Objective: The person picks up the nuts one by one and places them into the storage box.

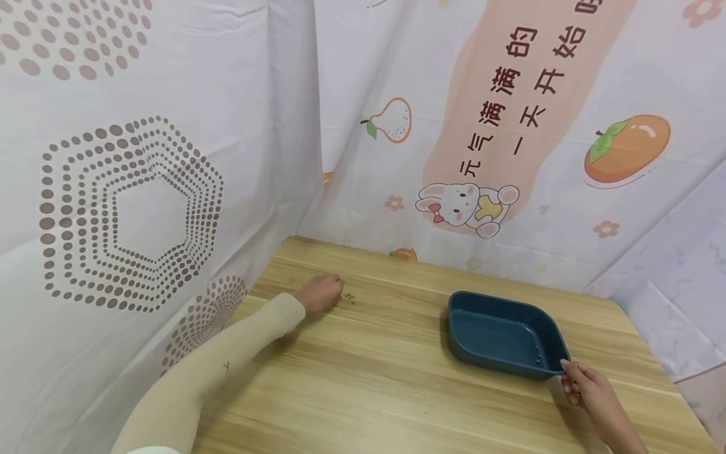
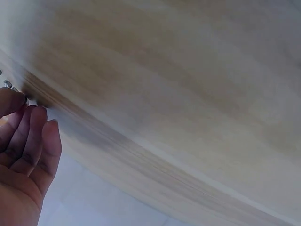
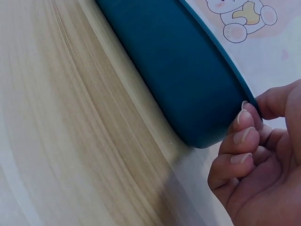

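My left hand point(image 1: 320, 293) is low over the table's far left part, fingers curled. In the left wrist view the thumb and fingertips of this hand point(image 2: 28, 150) meet around a small shiny metal piece point(image 2: 27, 100), mostly hidden by them. Several similar small metal pieces point(image 1: 350, 296) lie just beside it on the wood; their exact kind is too small to tell. My right hand point(image 1: 590, 391) pinches the rim of a dark blue-green tray point(image 1: 493, 360) at its near right corner, thumb above and fingers below. A few small pieces point(image 1: 537, 357) lie inside the tray near that corner.
The wooden table point(image 1: 363, 391) carries the tray on its right side. A white patterned cloth point(image 1: 130, 208) hangs along the left edge, and a printed curtain point(image 1: 363, 208) stands behind the far edge.
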### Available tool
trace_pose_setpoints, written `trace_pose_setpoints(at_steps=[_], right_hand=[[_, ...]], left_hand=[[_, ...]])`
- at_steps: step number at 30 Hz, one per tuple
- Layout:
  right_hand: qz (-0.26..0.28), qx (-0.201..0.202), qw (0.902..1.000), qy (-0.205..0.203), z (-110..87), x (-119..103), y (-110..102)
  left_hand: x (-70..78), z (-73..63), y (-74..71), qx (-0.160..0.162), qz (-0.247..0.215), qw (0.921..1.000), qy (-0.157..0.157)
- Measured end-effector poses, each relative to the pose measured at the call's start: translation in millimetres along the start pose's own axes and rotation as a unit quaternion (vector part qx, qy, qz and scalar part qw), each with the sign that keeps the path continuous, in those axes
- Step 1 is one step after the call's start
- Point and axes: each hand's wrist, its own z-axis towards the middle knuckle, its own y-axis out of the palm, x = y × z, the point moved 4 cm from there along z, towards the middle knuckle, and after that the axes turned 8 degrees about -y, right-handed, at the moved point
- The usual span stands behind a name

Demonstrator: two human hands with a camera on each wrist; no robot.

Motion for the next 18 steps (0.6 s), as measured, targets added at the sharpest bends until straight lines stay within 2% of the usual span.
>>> trace_pose_setpoints(at_steps=[11, 18], right_hand=[[0.003, 0.009, 0.9999, -0.007, 0.4, -0.9, -0.6], [0.0, 0.009, 0.9999, -0.006, -0.6, -2.6, -0.1]], left_hand=[[0.8, -1.3, -1.8, 0.038, -0.01, 0.9992, 0.012], [1.1, -3.2, -5.3, 0.047, -0.043, 0.9979, 0.015]])
